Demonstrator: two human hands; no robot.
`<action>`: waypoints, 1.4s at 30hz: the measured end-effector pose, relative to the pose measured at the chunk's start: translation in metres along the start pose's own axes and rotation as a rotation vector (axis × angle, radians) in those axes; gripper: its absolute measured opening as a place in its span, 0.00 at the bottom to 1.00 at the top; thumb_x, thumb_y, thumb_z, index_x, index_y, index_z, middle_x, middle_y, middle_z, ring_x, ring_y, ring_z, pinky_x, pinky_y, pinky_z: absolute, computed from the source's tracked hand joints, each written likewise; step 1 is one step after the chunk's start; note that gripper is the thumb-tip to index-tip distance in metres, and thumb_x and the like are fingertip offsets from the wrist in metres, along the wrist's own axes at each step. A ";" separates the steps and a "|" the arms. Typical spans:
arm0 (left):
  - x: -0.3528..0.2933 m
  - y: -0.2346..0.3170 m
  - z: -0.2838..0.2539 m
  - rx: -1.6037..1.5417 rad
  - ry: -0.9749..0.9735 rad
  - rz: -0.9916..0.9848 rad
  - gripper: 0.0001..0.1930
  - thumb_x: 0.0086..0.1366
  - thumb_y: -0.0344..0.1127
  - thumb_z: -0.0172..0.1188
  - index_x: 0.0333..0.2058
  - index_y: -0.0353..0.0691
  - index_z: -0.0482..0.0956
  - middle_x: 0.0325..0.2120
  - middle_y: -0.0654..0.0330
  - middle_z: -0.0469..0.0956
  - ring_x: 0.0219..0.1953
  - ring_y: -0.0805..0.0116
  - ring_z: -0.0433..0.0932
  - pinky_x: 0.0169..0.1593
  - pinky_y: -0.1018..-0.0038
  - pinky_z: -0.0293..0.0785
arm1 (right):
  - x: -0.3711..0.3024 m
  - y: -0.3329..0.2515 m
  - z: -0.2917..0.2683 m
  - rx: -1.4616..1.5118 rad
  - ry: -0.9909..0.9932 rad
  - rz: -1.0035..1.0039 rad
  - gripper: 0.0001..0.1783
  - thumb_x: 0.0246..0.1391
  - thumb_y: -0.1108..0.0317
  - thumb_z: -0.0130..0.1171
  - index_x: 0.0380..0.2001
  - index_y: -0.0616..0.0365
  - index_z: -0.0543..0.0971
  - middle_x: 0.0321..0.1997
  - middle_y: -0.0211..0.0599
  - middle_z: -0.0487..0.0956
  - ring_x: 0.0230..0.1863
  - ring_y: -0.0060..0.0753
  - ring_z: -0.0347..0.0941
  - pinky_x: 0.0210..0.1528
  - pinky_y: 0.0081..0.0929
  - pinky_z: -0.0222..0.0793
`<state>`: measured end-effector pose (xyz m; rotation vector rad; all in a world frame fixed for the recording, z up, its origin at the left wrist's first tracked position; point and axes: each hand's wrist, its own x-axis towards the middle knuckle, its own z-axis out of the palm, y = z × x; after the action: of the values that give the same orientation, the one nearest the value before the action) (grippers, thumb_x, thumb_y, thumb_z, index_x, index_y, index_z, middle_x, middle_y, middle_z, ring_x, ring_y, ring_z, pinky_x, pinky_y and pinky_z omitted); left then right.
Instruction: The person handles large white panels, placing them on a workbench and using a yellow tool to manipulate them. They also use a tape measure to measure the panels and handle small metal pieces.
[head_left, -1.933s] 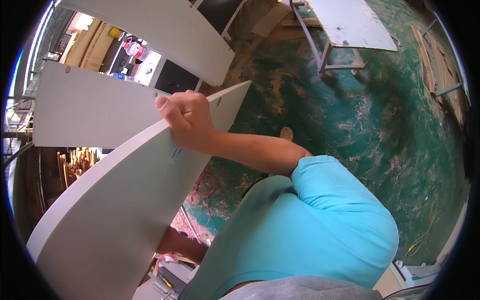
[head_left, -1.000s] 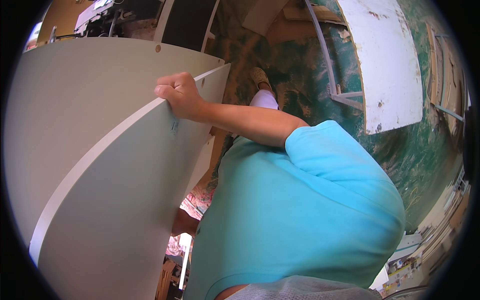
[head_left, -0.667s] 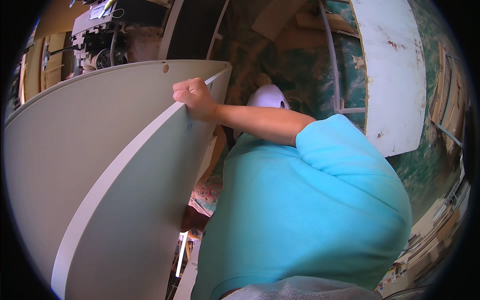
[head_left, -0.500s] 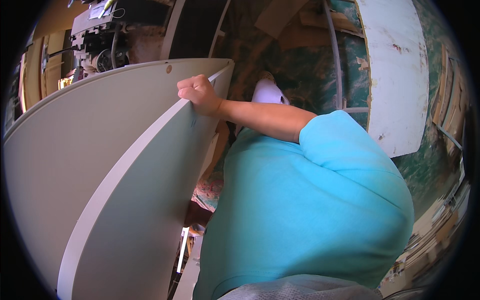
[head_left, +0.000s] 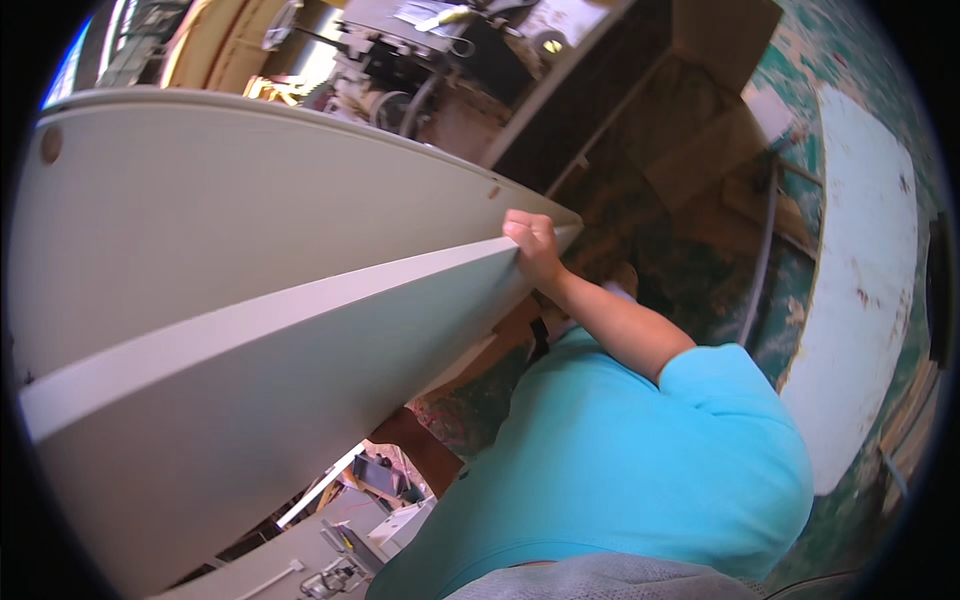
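My right hand (head_left: 535,240) is closed over the white upper edge of a large flat panel (head_left: 330,370), close to its far end. The panel stands on edge at my left, its pale grey-green face toward me. My left forearm (head_left: 425,450) reaches down beside my body to the panel's lower edge; the hand itself is hidden behind the panel. Just beyond it stands a second large pale panel (head_left: 250,190) with small round brown spots, and the two come close together at the far end.
Machinery (head_left: 400,75) with dark parts stands beyond the panels. At the right lies a stained white board (head_left: 860,270) beside a metal bar (head_left: 764,250). Brown sheets (head_left: 700,150) rest on the green, dusty floor. Tools and a light surface (head_left: 300,570) show below the panel.
The view has turned, and the held panel now lies more across the picture. My right hand still grips its upper edge. More of my left forearm and the surface below now show.
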<state>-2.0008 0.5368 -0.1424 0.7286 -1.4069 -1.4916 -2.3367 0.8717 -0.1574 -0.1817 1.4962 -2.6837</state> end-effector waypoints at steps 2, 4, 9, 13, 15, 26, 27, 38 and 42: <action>0.022 -0.009 0.020 -0.055 -0.045 0.082 0.39 0.69 0.69 0.38 0.64 0.42 0.59 0.62 0.53 0.62 0.65 0.54 0.59 0.66 0.53 0.60 | 0.013 0.002 0.017 -0.002 0.014 -0.013 0.20 0.54 0.60 0.48 0.16 0.60 0.59 0.16 0.28 0.53 0.22 0.19 0.51 0.24 0.29 0.49; 0.007 0.000 0.040 -0.033 0.066 0.172 0.37 0.70 0.66 0.37 0.63 0.40 0.59 0.62 0.53 0.62 0.65 0.55 0.59 0.65 0.54 0.60 | 0.018 0.022 0.032 -0.023 0.010 -0.010 0.20 0.55 0.59 0.47 0.16 0.59 0.58 0.17 0.28 0.54 0.23 0.19 0.52 0.25 0.29 0.49; 0.012 0.018 0.131 0.029 0.454 0.391 0.31 0.75 0.56 0.36 0.62 0.34 0.57 0.62 0.50 0.59 0.63 0.56 0.61 0.66 0.59 0.58 | 0.050 0.026 0.056 -0.147 0.065 -0.168 0.22 0.60 0.57 0.43 0.18 0.60 0.62 0.18 0.33 0.58 0.24 0.26 0.56 0.29 0.31 0.55; 0.031 0.010 0.125 0.374 0.483 0.263 0.36 0.73 0.58 0.43 0.67 0.35 0.53 0.66 0.48 0.54 0.66 0.55 0.56 0.69 0.62 0.51 | 0.072 0.020 0.067 -0.325 0.074 -0.445 0.27 0.67 0.48 0.37 0.36 0.62 0.75 0.40 0.45 0.74 0.45 0.44 0.69 0.52 0.39 0.62; 0.037 0.016 0.120 0.564 0.470 0.288 0.38 0.72 0.58 0.44 0.68 0.34 0.51 0.68 0.47 0.49 0.69 0.53 0.52 0.70 0.61 0.49 | 0.077 0.018 0.062 -0.413 -0.024 -0.496 0.35 0.68 0.41 0.34 0.56 0.61 0.71 0.58 0.48 0.70 0.61 0.50 0.64 0.65 0.43 0.54; 0.094 0.025 0.146 0.447 0.171 0.328 0.37 0.65 0.39 0.63 0.67 0.35 0.56 0.66 0.46 0.60 0.66 0.52 0.60 0.67 0.62 0.58 | 0.134 0.017 0.095 -0.417 -0.321 -0.506 0.38 0.66 0.41 0.42 0.69 0.57 0.59 0.72 0.48 0.59 0.73 0.50 0.52 0.73 0.40 0.45; 0.092 0.029 0.152 0.430 0.177 0.295 0.37 0.64 0.36 0.64 0.67 0.35 0.57 0.64 0.47 0.62 0.64 0.53 0.64 0.65 0.63 0.61 | 0.132 0.019 0.097 -0.377 -0.314 -0.491 0.38 0.67 0.44 0.44 0.70 0.58 0.58 0.72 0.48 0.59 0.74 0.49 0.52 0.73 0.39 0.45; 0.084 0.044 0.164 0.171 0.169 0.235 0.33 0.59 0.23 0.65 0.63 0.36 0.64 0.54 0.55 0.72 0.54 0.61 0.72 0.57 0.67 0.69 | 0.123 0.017 0.105 -0.384 -0.256 -0.555 0.32 0.69 0.52 0.44 0.68 0.60 0.59 0.70 0.50 0.62 0.71 0.51 0.57 0.71 0.39 0.51; 0.089 0.030 0.157 0.256 0.254 0.295 0.34 0.58 0.23 0.65 0.63 0.37 0.63 0.55 0.55 0.70 0.57 0.59 0.70 0.57 0.65 0.69 | 0.115 0.010 0.103 -0.477 -0.222 -0.735 0.28 0.68 0.59 0.48 0.65 0.61 0.63 0.68 0.51 0.65 0.69 0.53 0.60 0.69 0.40 0.54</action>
<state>-2.1694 0.5255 -0.0719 0.7969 -1.4502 -0.9677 -2.4371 0.7663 -0.1041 -1.2220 2.2960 -2.5338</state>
